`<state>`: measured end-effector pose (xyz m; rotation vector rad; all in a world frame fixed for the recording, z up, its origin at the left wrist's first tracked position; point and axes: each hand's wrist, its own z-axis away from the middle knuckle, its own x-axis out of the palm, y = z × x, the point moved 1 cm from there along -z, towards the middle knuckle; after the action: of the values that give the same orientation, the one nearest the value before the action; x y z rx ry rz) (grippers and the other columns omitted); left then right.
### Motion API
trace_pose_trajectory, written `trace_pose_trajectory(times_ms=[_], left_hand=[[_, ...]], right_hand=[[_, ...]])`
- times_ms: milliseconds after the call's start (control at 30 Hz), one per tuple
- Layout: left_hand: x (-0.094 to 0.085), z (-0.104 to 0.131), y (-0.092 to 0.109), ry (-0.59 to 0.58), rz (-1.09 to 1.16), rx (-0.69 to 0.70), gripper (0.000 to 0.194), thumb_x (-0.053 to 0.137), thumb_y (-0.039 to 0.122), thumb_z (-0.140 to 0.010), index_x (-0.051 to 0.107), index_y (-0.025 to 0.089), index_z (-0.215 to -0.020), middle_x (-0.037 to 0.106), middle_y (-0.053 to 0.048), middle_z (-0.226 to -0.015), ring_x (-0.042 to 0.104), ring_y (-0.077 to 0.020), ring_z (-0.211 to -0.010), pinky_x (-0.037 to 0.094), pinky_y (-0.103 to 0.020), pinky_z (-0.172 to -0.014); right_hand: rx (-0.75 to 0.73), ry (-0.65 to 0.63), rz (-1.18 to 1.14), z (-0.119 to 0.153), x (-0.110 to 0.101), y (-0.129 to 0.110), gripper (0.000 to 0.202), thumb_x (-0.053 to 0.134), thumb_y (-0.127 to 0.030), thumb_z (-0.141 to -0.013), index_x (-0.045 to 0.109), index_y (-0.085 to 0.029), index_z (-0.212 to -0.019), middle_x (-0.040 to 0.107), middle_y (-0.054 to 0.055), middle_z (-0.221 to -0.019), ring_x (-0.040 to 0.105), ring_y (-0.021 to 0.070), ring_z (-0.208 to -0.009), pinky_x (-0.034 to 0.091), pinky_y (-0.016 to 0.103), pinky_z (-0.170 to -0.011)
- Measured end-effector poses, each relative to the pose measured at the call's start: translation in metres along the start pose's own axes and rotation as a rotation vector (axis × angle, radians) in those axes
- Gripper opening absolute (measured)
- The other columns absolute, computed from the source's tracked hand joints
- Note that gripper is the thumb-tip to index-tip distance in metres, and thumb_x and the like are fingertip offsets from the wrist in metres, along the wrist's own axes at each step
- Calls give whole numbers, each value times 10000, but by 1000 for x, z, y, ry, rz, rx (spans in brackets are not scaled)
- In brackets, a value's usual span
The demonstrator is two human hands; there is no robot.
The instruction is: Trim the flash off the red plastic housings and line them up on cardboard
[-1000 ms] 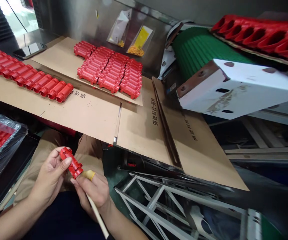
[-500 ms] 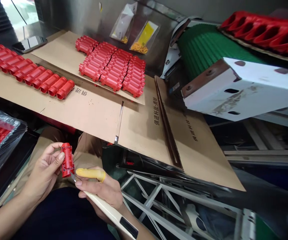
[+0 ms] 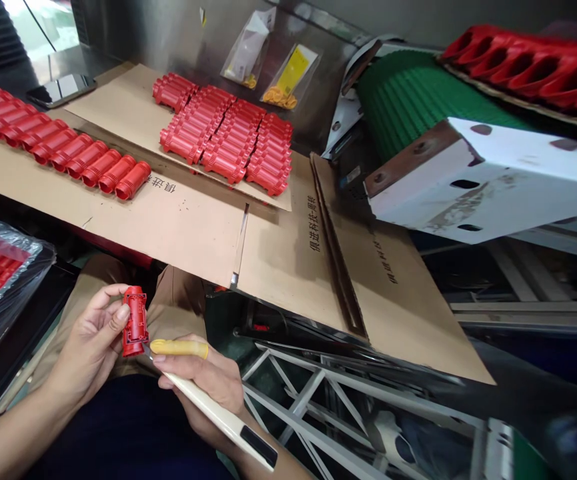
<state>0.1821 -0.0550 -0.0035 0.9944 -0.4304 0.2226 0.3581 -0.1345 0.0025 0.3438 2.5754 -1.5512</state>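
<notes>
Between the thumb and fingers of my left hand [image 3: 101,337] is a red plastic cylinder [image 3: 135,323], held upright above my lap. It has ringed ends and a raised frame along its side. My right hand [image 3: 211,380] is closed around a knife with a long cream handle [image 3: 218,417] and a dark panel near its butt. A yellow finger cot [image 3: 178,348] covers the index finger. The short metal blade [image 3: 149,353] points at the cylinder's lower right edge; whether it touches there I cannot tell.
Red cylinders [image 3: 88,160] lie in a row on cardboard [image 3: 193,233], with a block of similar parts [image 3: 228,133] behind. Bags with yellow pieces [image 3: 288,77] and a phone [image 3: 63,90] are further back. A green conveyor [image 3: 403,100] stands right; a lined bin [image 3: 43,257] of red parts stands left.
The cylinder has turned slightly about its length in my left hand, showing a different side. My right hand and the knife have shifted slightly left.
</notes>
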Motion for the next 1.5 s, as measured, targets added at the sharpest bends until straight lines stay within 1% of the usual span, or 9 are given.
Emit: trace_pose_trajectory(times_ms=[100,433,633,700,800,867,967,1100,1500], left_hand=[[-2,-1,1,-9,6,-41,507,958,436,-763,711,217,-1148,791,-60,-830,687,-143,-655,589,-217,-624],[-5,-1,-7,-41,13,-42,404,861,395,-888,672,236,-1208,761,-33,-797,675,-135,-641,583,-219,-626],[-3,-1,-6,-17,-9,-99,425,898,437,-842,695,212,-1140,737,-23,-806,680,-143,-684,607,-238,-654],[-1,-1,-4,3,4,-106,435,920,436,-815,703,209,-1117,732,-17,-803,678,-137,-677,606,-230,-649],[1,0,-5,14,24,-80,439,926,424,-807,699,229,-1128,746,-16,-824,692,-152,-668,628,-273,-650],[0,0,-6,4,14,-16,409,936,403,-797,704,234,-1087,760,-22,-839,711,-168,-687,635,-290,-660],[-3,2,-8,-34,-77,153,291,948,320,-789,731,228,-960,780,-25,-867,736,-170,-772,635,-261,-730],[-6,7,-8,-70,-260,288,181,926,254,-813,777,247,-916,801,-19,-912,753,-157,-859,626,-213,-813],[-4,13,-7,-48,-305,307,175,934,260,-790,780,244,-873,792,-30,-863,766,-180,-807,645,-230,-753]], right_hand=[[38,7,-14,0,-1,-2,203,709,-181,-1027,786,-232,-1208,832,93,-1106,803,202,-956,690,328,-827],[13,-49,9,-4,-5,-2,166,693,-196,-1041,755,-209,-1194,822,89,-1067,793,197,-979,685,327,-869],[-200,-195,257,-8,-5,0,308,659,-100,-1021,675,-194,-1314,810,101,-1006,748,224,-915,691,357,-770],[-206,-117,281,-7,-4,3,321,645,-86,-1020,673,-209,-1315,816,89,-993,759,221,-897,691,356,-782],[9,214,206,-4,-3,9,224,608,-134,-1058,680,-228,-1248,824,70,-987,808,212,-895,697,359,-828],[120,303,169,-3,-1,11,170,629,-187,-1063,700,-231,-1211,825,89,-1061,817,235,-982,698,391,-874],[24,177,157,-5,5,8,200,677,-190,-1034,734,-229,-1221,804,122,-1180,782,267,-1107,681,443,-942],[-84,110,147,-11,11,5,285,672,-100,-1009,726,-207,-1268,812,115,-1136,774,249,-1042,685,419,-901],[-79,89,175,-11,13,1,302,648,-71,-998,708,-203,-1262,822,121,-1126,793,268,-1049,691,447,-916]])
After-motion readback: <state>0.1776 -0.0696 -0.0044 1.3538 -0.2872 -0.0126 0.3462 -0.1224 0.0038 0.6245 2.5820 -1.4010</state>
